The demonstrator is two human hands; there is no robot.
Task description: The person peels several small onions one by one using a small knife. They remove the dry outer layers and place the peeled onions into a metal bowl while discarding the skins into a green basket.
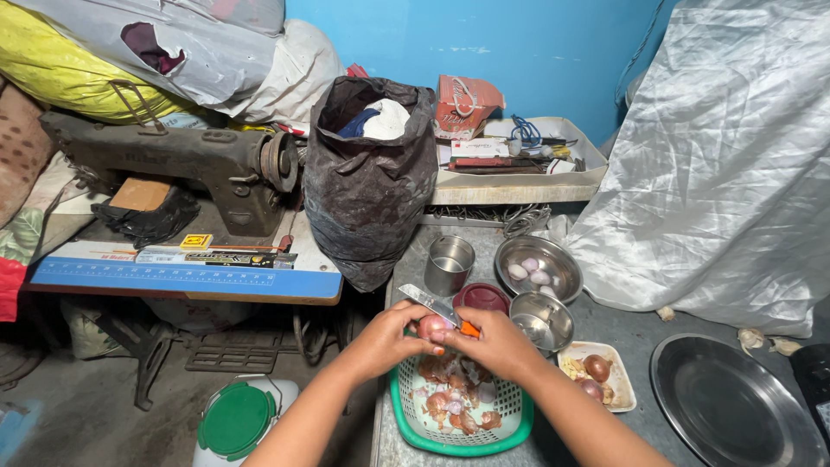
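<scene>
Head view, single frame. I take the green basket (406, 413) on the bench (622, 333) as my landmark.

My left hand (386, 339) is directly above the basket's far rim, fingers curled around a small reddish onion (430, 327), gripping it. My right hand (494, 342) meets it from the other side, closed on a knife (438, 309) with an orange handle; the steel blade points up and away from the basket toward the left. The onion sits between both hands, touching each, held over the basket and not resting in it.

Inside the basket I see onion skins and several more small onions; I cannot count them.

Just beyond the basket: a dark red lid (482, 297), and beside it a steel cup (449, 265). Beyond and right of the basket, a steel bowl (562, 281) holds a few peeled pale bulbs. A smaller steel bowl (553, 333) stands just right of my hands. Right of the basket, a white tray (616, 361) holds two brown onions and scraps. Further right, a large steel plate (735, 406).

Beyond the basket and left, a dark plastic bag (367, 199) stands upright. Left of that, an old sewing machine (199, 164). On the floor left of the basket, a white jug with a green lid (235, 419).
</scene>
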